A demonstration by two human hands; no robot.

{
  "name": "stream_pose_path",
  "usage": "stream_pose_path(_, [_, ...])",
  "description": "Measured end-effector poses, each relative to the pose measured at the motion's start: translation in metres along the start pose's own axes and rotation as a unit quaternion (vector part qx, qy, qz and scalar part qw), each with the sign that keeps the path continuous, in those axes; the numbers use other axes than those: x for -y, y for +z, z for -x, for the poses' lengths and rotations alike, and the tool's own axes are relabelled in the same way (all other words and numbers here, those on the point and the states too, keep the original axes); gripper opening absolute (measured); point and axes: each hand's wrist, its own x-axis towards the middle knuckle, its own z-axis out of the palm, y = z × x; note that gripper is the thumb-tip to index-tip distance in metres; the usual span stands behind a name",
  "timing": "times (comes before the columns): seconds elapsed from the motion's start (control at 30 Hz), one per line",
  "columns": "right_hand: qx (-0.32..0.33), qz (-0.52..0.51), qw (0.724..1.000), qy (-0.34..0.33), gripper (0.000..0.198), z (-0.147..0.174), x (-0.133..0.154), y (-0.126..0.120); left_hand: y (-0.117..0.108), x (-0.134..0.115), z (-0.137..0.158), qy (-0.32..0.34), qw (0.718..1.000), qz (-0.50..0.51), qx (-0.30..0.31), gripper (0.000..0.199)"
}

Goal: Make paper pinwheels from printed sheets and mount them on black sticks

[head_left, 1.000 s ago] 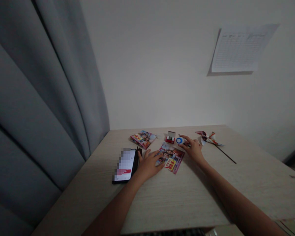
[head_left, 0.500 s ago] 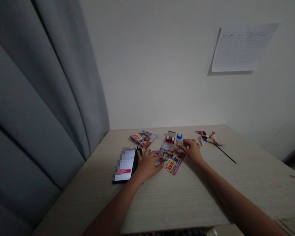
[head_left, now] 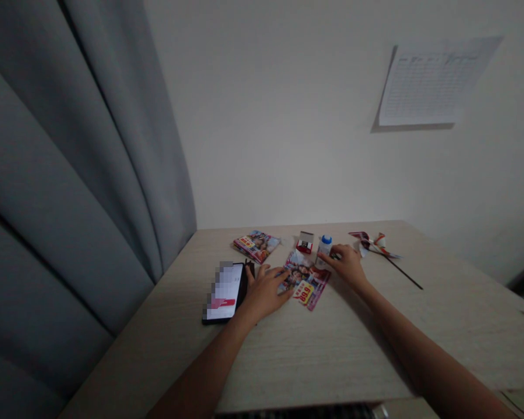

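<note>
Holding blue-capped bottle (head_left: pixel 325 247) upright, right hand (head_left: pixel 348 265); red box (head_left: pixel 304 247) open, contents unclear.

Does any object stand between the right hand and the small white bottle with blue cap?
Nothing visible does: the right hand holds the small white bottle with blue cap directly. The open red cardboard box stands to its left, not between them.

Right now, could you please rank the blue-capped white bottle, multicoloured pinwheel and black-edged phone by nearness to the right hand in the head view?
1. Blue-capped white bottle, touching the right hand.
2. Multicoloured pinwheel, to the hand's right.
3. Black-edged phone, well to the left.
</note>
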Motion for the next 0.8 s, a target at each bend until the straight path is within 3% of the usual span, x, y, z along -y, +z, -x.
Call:
stream_pose_path(0.33, [0.030, -0.086, 0.995, -0.029, 0.037, -0.015, 0.026, 0.007, -0.002, 0.001, 0.001, 0.004, 1.000, 0.001, 0.001, 0.050])
stream_pose_path(0.53, [0.060, -0.083, 0.994, -0.026, 0.029, -0.036, 0.045, 0.023, -0.002, 0.007, 0.000, 0.007, 1.000, 0.008, 0.020, 0.052])
stream_pose_path(0.8, [0.080, -0.038, 0.996, -0.013, 0.034, -0.048, 0.062, 0.050, -0.002, 0.012, 0.000, 0.014, 0.999, 0.019, 0.031, 0.053])
